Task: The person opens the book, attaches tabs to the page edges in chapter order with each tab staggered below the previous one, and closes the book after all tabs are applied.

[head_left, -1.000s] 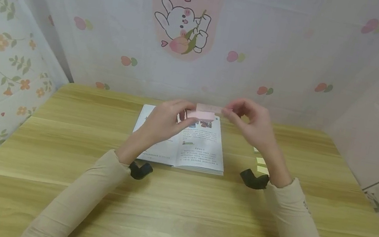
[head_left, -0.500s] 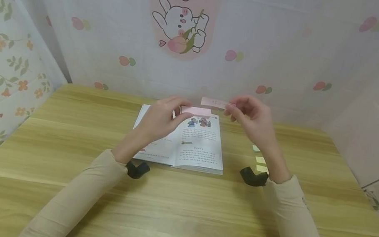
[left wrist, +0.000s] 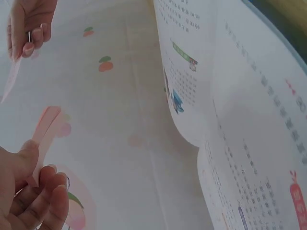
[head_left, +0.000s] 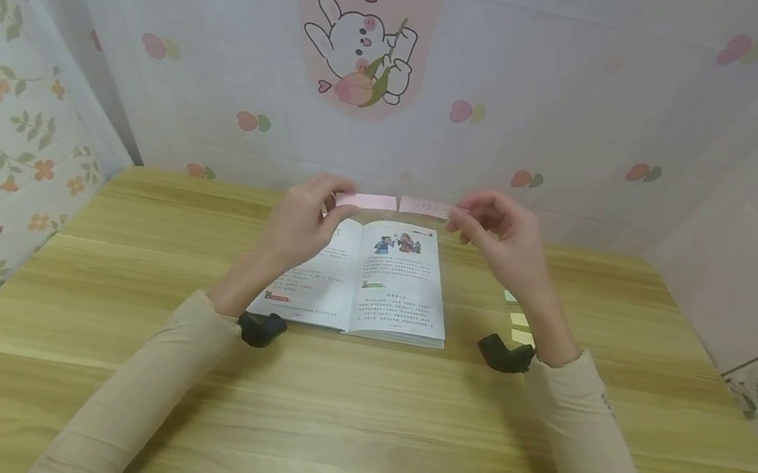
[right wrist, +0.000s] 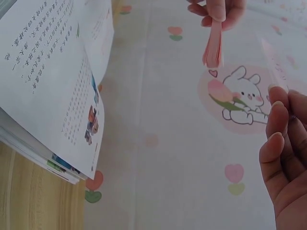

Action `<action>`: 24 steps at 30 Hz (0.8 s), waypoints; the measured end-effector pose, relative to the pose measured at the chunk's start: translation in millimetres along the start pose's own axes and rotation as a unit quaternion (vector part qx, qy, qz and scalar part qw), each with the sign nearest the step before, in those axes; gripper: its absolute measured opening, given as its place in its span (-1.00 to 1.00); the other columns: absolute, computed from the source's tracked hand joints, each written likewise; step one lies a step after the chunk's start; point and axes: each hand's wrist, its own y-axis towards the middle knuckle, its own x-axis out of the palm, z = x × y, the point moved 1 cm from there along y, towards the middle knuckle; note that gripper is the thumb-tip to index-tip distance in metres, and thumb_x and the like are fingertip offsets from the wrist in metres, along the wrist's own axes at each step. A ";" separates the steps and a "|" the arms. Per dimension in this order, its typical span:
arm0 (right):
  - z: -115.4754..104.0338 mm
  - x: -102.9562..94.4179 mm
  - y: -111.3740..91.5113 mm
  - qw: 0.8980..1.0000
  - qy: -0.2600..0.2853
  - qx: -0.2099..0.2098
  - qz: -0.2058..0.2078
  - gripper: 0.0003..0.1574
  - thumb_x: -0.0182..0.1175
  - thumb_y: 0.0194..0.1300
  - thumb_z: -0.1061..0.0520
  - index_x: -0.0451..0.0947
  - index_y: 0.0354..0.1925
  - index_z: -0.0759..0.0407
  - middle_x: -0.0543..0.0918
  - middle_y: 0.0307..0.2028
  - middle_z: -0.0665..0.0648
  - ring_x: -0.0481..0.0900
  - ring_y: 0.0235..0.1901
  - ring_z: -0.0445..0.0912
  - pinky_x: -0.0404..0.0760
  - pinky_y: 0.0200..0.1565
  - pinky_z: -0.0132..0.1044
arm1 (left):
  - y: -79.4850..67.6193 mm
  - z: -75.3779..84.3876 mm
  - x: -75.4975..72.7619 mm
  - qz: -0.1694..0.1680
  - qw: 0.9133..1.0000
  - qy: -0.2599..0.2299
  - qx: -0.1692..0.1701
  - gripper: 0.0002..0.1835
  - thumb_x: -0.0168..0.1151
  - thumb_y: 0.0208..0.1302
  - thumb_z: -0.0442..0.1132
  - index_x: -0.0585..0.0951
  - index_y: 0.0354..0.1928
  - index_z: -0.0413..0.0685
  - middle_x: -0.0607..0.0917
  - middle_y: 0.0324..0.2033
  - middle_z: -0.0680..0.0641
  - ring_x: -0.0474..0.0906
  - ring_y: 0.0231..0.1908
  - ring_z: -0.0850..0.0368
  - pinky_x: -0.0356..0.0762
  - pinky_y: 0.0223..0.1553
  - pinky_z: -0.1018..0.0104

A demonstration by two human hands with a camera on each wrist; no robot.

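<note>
Above the far edge of the open book (head_left: 398,303), my left hand (head_left: 298,218) holds a narrow pad of pink sticky notes (head_left: 367,201) between thumb and fingers. Its layered sheets fan out a little at the end in the right wrist view, where the pad (right wrist: 212,50) hangs below the fingers. My right hand (head_left: 504,237) pinches a single pink sticky note (head_left: 422,207) by its right end. Faint handwriting marks this strip. Pad and note are held in the air almost end to end, with a small gap between them.
Yellow sticky notes (head_left: 521,337) and a pale green sticky note (head_left: 509,297) lie on the wooden table (head_left: 344,433), right of the book and partly behind my right wrist. A white printed curtain (head_left: 567,75) hangs behind the table.
My left hand has moved left and slightly up with the pad, uncovering more of the book's left page. The right hand rose a little with the single note, then stayed nearly still.
</note>
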 end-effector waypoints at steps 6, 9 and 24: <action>1.3 1.2 -0.4 1.000 -0.004 0.000 -0.001 -0.90 0.26 0.37 0.36 0.60 -0.15 0.38 0.73 -0.37 0.23 0.59 -0.45 0.03 0.58 -0.35 -0.37 | -0.7 -11.2 -7.3 0.014 0.999 0.011 -0.029 -0.77 0.32 0.35 -0.37 0.62 -0.01 -0.32 0.66 -0.19 -0.24 0.51 -0.33 -0.07 0.49 -0.36 0.19; 0.6 2.0 -0.3 1.000 0.004 -0.002 -0.001 -0.92 0.26 0.35 0.37 0.61 -0.17 0.38 0.73 -0.37 0.24 0.59 -0.47 0.00 0.57 -0.36 -0.38 | -1.2 -19.4 -10.2 0.022 0.999 0.017 -0.036 -0.75 0.32 0.35 -0.35 0.62 0.00 -0.33 0.66 -0.20 -0.24 0.50 -0.35 -0.07 0.46 -0.40 0.21; 0.6 4.0 0.1 1.000 0.006 -0.008 -0.007 -0.93 0.28 0.34 0.37 0.60 -0.19 0.38 0.69 -0.37 0.40 0.54 -0.49 0.07 0.56 -0.38 -0.33 | -3.2 -57.4 -36.3 0.048 0.994 0.023 -0.099 -0.70 0.33 0.33 -0.33 0.64 0.02 -0.38 0.54 -0.08 -0.30 0.45 -0.18 -0.15 0.46 -0.24 0.18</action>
